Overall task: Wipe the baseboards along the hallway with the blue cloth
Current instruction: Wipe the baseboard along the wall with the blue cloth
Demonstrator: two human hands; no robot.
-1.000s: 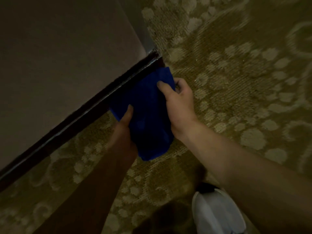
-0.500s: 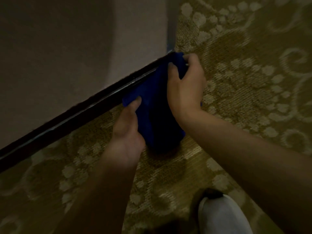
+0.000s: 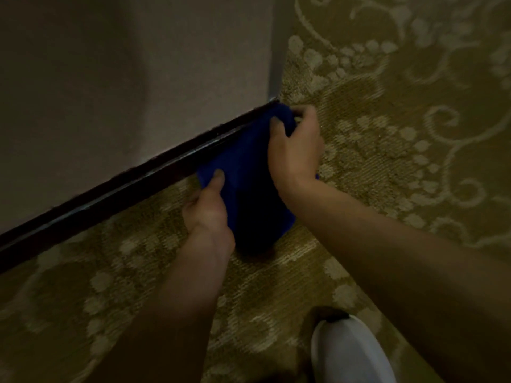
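at wall corner, soft blue cloth (image 3: 249, 172) against glossy dark baseboard (image 3: 124, 186).

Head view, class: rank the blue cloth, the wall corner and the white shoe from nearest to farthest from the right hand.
1. blue cloth: gripped by the right hand, against the baseboard.
2. wall corner: just above the hand, up the picture.
3. white shoe: farthest, at the bottom edge.

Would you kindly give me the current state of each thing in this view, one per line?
blue cloth: pressed against the baseboard at the wall corner, lower part hanging over the carpet
baseboard: dark, partly covered by the cloth
left hand: grips the cloth's lower left edge
right hand: grips the cloth's top at the corner
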